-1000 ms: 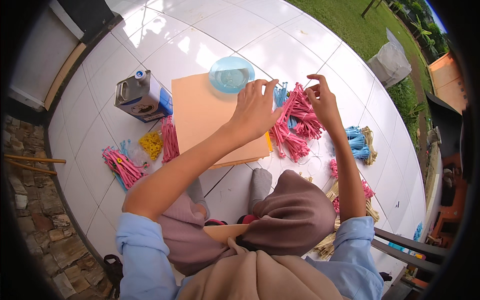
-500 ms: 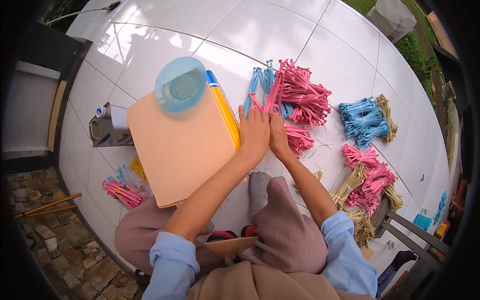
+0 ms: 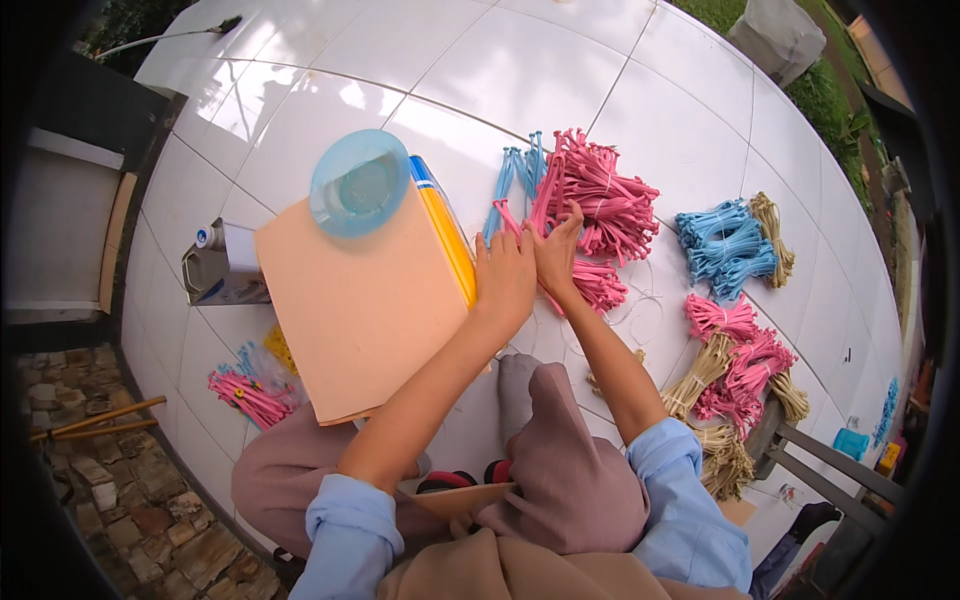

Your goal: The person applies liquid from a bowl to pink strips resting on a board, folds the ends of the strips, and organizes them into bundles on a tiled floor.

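Note:
Both hands meet on the white tile floor beside a tan board (image 3: 360, 310). My left hand (image 3: 503, 277) lies with fingers apart next to the yellow ruler (image 3: 447, 240) on the board's right edge. My right hand (image 3: 556, 252) touches pink strips at the edge of a pink bundle pile (image 3: 600, 205); whether it grips one I cannot tell. A few blue strips (image 3: 512, 178) lie just beyond the fingertips. A round blue lid (image 3: 358, 183) rests on the board's far corner.
Blue bundles (image 3: 725, 245), tan bundles (image 3: 770, 225) and more pink bundles (image 3: 740, 350) lie at right. A metal can (image 3: 225, 265) stands left of the board, with pink bundles (image 3: 250, 395) and a yellow item (image 3: 282, 348) near my knee. Stone paving (image 3: 110, 480) borders the tiles.
Both hands have come down from the raised pink strips to the floor beside the board. The view has tilted, so the board and bundles sit lower in the picture.

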A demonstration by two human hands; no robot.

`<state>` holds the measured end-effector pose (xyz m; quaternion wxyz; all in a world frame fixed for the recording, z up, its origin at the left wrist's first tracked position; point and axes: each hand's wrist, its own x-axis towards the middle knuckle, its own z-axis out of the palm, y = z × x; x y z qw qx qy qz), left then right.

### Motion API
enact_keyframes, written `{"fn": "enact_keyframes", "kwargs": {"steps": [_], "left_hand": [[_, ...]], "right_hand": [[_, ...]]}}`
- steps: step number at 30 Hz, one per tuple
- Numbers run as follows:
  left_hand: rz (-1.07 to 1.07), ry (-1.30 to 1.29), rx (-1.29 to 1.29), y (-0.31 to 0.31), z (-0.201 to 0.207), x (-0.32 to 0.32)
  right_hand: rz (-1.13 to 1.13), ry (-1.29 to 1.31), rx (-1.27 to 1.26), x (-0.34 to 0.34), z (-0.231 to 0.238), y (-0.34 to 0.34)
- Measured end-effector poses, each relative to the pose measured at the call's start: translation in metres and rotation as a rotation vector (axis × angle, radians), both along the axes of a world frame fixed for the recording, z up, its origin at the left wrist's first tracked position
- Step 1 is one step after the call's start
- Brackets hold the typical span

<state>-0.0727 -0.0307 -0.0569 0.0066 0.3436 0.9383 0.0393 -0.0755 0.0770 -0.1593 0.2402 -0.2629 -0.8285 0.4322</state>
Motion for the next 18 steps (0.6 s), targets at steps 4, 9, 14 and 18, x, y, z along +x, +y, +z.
{"fn": "enact_keyframes", "kwargs": {"steps": [4,9,14,18], "left_hand": [[0.017,-0.132,0.093,-0.001,0.006,-0.005],[0.087,-0.154,0.333,0.003,0.023,-0.020],[-0.252,0.225,0.454,0.010,0.098,-0.044],[-0.638,0.333,0.409,-0.004,0.147,-0.060]], "right_hand": [[-0.028,0.006,-0.079,-0.010,0.015,0.005],[0.141,0.216,-0.486,0.018,0.082,0.001],[0.356,0.159,-0.459,0.059,0.165,0.015],[0.417,0.133,-0.395,0.090,0.235,0.022]]}}
